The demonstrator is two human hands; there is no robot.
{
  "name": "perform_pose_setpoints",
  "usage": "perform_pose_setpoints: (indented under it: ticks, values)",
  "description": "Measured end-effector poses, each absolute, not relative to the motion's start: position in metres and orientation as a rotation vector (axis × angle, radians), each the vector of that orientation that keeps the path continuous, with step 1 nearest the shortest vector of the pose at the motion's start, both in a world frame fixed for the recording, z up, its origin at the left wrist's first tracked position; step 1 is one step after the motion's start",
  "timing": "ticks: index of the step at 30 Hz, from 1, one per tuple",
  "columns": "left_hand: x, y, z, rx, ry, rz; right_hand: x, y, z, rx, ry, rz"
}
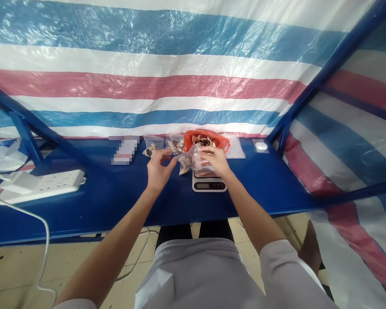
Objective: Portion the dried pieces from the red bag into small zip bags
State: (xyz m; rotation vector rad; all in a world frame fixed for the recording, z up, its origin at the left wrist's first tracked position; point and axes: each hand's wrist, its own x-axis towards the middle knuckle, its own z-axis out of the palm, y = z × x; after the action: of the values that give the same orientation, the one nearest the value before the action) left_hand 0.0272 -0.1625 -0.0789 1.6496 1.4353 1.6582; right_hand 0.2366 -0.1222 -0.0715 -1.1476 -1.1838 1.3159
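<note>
My right hand [215,159] pinches the upper part of a clear plastic bag [184,165] holding light-brown pieces, perhaps dried mushroom. The bag tilts to the left, beside and partly over a white digital scale [209,185]. Close to the bag's left side is my left hand [161,170], thumb and fingers apart with nothing between them. Behind the hands lies an orange-red plastic bag [206,138], gaping, with more brown and pale pieces inside. Two other filled clear bags, one on the left [151,145] and one nearer the middle [175,143], rest along the back of the table.
Flat clear bags [236,148] lie right of the orange-red bag. Farther right is a small white rounded object [260,146]. A blurred-out item [125,150] and a white power strip [48,185] with cables occupy the left. Striped sheeting [167,86] backs the blue table [263,184].
</note>
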Motion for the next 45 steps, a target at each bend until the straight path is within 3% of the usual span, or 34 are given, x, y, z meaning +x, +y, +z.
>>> perform_pose_setpoints:
  ticks: [7,17,31,45]
  values:
    - [0.055,-0.15,-0.07,1.576,1.252,1.326,0.224,-0.126,-0.07,-1.042,-1.284,1.31]
    - [0.061,-0.136,-0.067,1.072,1.052,1.198,0.221,-0.129,-0.071,-1.079,-1.435,1.253]
    - [0.054,-0.13,-0.07,0.972,1.011,1.144,0.229,-0.125,-0.077,-1.033,-1.468,1.277]
    - [0.06,-0.126,-0.07,0.972,1.042,1.17,0.23,-0.125,-0.067,-1.163,-1.763,0.948]
